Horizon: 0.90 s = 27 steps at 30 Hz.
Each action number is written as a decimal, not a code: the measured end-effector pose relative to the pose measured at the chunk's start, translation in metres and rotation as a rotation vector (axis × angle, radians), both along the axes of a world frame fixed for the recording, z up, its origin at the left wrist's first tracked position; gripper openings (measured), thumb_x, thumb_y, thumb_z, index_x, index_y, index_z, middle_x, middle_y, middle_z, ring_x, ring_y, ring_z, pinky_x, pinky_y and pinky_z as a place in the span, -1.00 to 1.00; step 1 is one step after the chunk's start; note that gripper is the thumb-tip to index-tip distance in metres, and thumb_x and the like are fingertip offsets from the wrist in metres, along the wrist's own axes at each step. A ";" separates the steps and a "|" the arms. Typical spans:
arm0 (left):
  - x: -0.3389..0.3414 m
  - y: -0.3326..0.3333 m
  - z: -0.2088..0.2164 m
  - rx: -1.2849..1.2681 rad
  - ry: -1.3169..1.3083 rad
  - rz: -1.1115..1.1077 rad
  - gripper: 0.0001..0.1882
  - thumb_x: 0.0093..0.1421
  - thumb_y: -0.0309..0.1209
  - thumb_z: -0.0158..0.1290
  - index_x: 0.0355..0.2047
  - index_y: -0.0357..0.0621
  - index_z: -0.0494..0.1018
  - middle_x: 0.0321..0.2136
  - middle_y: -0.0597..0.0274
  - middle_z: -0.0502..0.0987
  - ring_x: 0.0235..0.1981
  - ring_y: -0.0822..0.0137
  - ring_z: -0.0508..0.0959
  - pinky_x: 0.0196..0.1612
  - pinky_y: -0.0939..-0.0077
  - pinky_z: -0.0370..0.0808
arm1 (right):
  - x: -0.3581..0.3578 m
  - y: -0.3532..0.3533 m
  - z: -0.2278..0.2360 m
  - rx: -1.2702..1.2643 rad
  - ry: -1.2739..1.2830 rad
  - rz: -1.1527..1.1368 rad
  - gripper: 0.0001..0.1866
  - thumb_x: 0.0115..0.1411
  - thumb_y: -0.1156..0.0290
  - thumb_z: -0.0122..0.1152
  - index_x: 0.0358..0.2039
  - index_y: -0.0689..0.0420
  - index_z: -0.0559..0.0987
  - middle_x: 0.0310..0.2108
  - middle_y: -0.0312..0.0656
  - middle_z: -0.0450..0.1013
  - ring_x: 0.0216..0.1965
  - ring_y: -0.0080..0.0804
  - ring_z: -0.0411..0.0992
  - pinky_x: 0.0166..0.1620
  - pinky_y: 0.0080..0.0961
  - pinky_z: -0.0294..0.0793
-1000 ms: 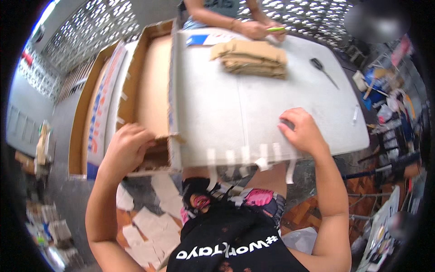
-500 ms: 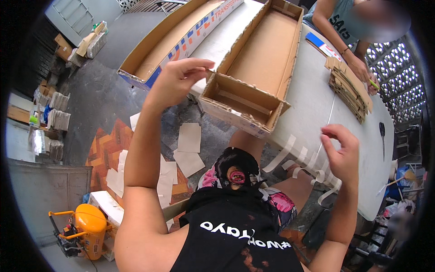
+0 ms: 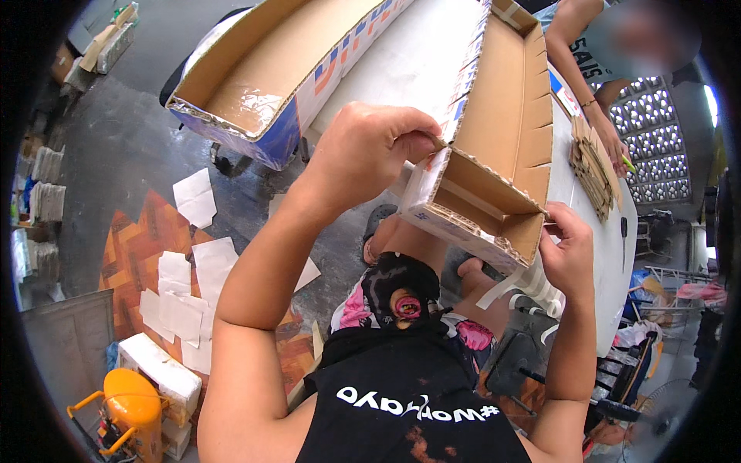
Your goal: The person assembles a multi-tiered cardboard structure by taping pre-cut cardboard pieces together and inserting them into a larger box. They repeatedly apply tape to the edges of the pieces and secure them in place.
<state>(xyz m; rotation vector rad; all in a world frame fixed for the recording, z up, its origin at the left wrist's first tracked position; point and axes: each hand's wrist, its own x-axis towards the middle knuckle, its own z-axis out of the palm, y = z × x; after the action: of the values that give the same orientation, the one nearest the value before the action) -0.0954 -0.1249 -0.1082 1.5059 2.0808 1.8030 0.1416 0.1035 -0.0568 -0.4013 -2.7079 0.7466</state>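
Note:
A long, narrow cardboard box (image 3: 503,100), open at the top, lies on the white table, its near end jutting past the table edge. A crosswise cardboard wall closes off a short compartment (image 3: 490,193) at that end. My left hand (image 3: 369,150) is closed, pinching the box at the left corner where this wall meets the side. At the opposite corner my right hand (image 3: 567,245) has its thumb and fingers pressed together on the cardboard edge; the fingertips are partly hidden. Several pale tape strips (image 3: 532,289) hang from the table edge beneath my right hand.
Another long open box (image 3: 231,85) stands to the left. Across the white table (image 3: 617,255), a person (image 3: 590,54) holds a yellow-green tool by a stack of cardboard pieces (image 3: 593,166). Dark-handled scissors (image 3: 624,228) lie at right. Paper sheets (image 3: 189,309) and an orange tank (image 3: 133,397) are on the floor.
My left hand has moved right onto the box's corner. My right hand, formerly apart from the box, now grips its right corner. The view has shifted, and the box appears lower and farther right.

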 end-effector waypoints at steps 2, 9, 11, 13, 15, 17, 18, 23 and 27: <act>-0.004 -0.001 -0.007 0.043 -0.036 -0.018 -0.76 0.12 -0.72 0.17 -0.19 -0.29 0.62 -0.42 0.08 0.69 -0.34 0.32 0.70 -0.19 0.49 0.62 | -0.002 -0.002 0.000 -0.061 -0.074 -0.037 -0.85 0.18 0.72 0.09 -0.24 0.38 0.57 -0.43 -0.05 0.58 -0.39 -0.39 0.58 -0.23 -0.50 0.55; -0.007 0.002 -0.027 -0.009 -0.045 -0.002 -0.80 0.10 -0.69 0.21 -0.24 -0.29 0.59 -0.46 0.04 0.64 -0.43 0.29 0.64 -0.27 0.40 0.56 | 0.002 0.002 -0.015 -0.180 -0.063 -0.090 -0.87 0.19 0.74 0.02 -0.29 0.39 0.54 -0.51 -0.11 0.50 -0.37 -0.61 0.47 -0.25 -0.56 0.49; -0.003 0.002 -0.025 -0.047 -0.101 0.001 -0.80 0.11 -0.69 0.19 -0.22 -0.28 0.59 -0.41 0.05 0.65 -0.40 0.30 0.64 -0.25 0.40 0.56 | 0.000 -0.002 -0.012 -0.192 -0.078 -0.092 -0.87 0.18 0.74 0.03 -0.29 0.39 0.54 -0.49 -0.10 0.51 -0.37 -0.59 0.48 -0.25 -0.54 0.50; -0.003 -0.002 -0.019 -0.140 -0.176 -0.035 -0.76 0.15 -0.68 0.17 -0.15 -0.27 0.59 -0.33 0.08 0.68 -0.31 0.33 0.67 -0.17 0.43 0.57 | 0.000 -0.001 -0.011 -0.188 -0.085 -0.084 -0.88 0.17 0.74 0.05 -0.29 0.39 0.53 -0.47 -0.09 0.52 -0.37 -0.56 0.49 -0.23 -0.52 0.51; 0.000 -0.002 -0.017 -0.018 -0.214 -0.055 -0.73 0.21 -0.67 0.13 -0.06 -0.31 0.56 -0.21 0.09 0.68 -0.18 0.35 0.65 -0.04 0.46 0.54 | 0.002 0.003 -0.010 -0.169 -0.083 -0.060 -0.87 0.15 0.74 0.06 -0.29 0.39 0.54 -0.44 -0.07 0.54 -0.35 -0.51 0.52 -0.22 -0.50 0.52; 0.002 -0.004 -0.017 0.041 -0.331 -0.084 -0.66 0.33 -0.61 0.06 0.10 -0.39 0.47 -0.03 0.07 0.62 0.04 0.33 0.58 0.16 0.45 0.46 | 0.002 0.000 -0.014 -0.208 -0.015 -0.052 -0.86 0.15 0.73 0.08 -0.27 0.39 0.55 -0.40 -0.04 0.57 -0.32 -0.44 0.56 -0.18 -0.46 0.54; 0.007 -0.002 -0.014 0.064 -0.356 -0.028 -0.66 0.31 -0.57 0.10 0.09 -0.36 0.48 -0.05 0.04 0.63 0.00 0.29 0.60 0.13 0.42 0.48 | 0.002 0.000 -0.016 -0.229 0.020 -0.050 -0.85 0.15 0.72 0.08 -0.26 0.39 0.55 -0.38 -0.03 0.58 -0.31 -0.40 0.58 -0.17 -0.45 0.55; 0.027 -0.006 0.019 -0.071 -0.312 0.134 -0.45 0.22 -0.26 0.28 0.14 -0.30 0.46 -0.06 -0.08 0.62 -0.04 0.16 0.61 0.09 0.31 0.51 | 0.001 0.008 0.002 -0.111 -0.003 -0.012 -0.77 0.19 0.66 0.09 -0.14 0.38 0.59 -0.30 0.00 0.61 -0.20 -0.31 0.61 -0.07 -0.42 0.57; 0.038 -0.007 0.031 -0.230 -0.277 0.167 -0.35 0.15 -0.20 0.33 0.17 -0.29 0.43 -0.04 -0.12 0.61 -0.06 0.12 0.62 0.00 0.25 0.55 | -0.003 0.004 0.004 -0.289 0.152 -0.067 -0.71 0.27 0.55 0.17 -0.01 0.32 0.58 -0.19 -0.05 0.59 -0.17 -0.30 0.59 -0.05 -0.42 0.57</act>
<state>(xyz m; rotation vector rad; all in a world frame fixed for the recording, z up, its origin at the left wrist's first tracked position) -0.0569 -0.1320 -0.0772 0.9938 2.2325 1.6364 0.1390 0.1080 -0.0527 -0.4771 -2.4386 1.1061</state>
